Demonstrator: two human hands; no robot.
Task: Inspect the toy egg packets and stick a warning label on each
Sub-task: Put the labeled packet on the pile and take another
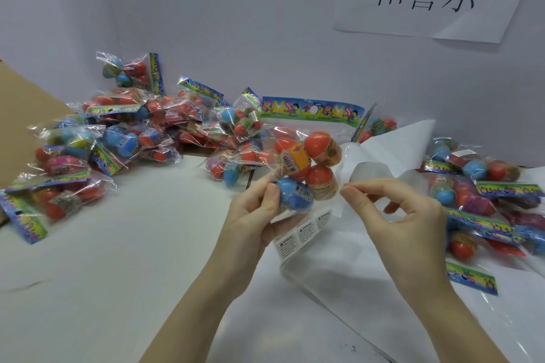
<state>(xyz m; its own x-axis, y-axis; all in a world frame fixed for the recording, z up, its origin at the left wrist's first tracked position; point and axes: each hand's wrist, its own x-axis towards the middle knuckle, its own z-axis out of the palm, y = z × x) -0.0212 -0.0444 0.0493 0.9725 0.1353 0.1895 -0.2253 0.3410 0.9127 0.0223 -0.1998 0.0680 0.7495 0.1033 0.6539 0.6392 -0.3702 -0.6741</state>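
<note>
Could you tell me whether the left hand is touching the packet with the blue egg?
Touching. The head view shows the left hand gripping the held packet, its thumb pressed against the blue egg through the plastic.

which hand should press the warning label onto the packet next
Probably the right. The left hand grips the held packet and the label strip, so it is busy. The right hand pinches something thin and whitish beside the packet, likely a label, though that is unclear.
</note>
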